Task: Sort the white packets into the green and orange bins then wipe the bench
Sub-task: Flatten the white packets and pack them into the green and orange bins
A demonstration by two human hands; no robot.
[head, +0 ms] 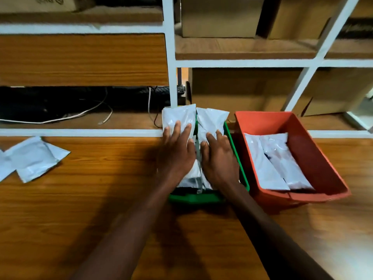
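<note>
Both forearms reach in from the near edge of the wooden bench [84, 209], and the left hand [176, 153] and right hand [219, 156] lie side by side on top of the packets in the green bin [193, 198]. Neither hand grips anything: the fingers are spread flat, palms down, pressing the white packets [177, 116] into the bin, each hand on its own packet. Two of these packets stand taller than the bin's far wall and lean against the white shelf frame [171, 63] behind it. Just beside it on the right, the orange bin [314, 138] already holds two or so packets lying lengthwise. Well apart on the left, a few loose packets [34, 158] wait on the bench top, so the sorting looks mostly done but not finished, and no cloth for wiping is in view. Judging by their creases and sheen, the packets are light, soft plastic pouches with some padding or contents inside, likely slippery against one another; they would bend rather than break. A pinch across a short edge or a flat grasp around the middle would probably carry one safely, and pressing down as now should settle the stack
</note>
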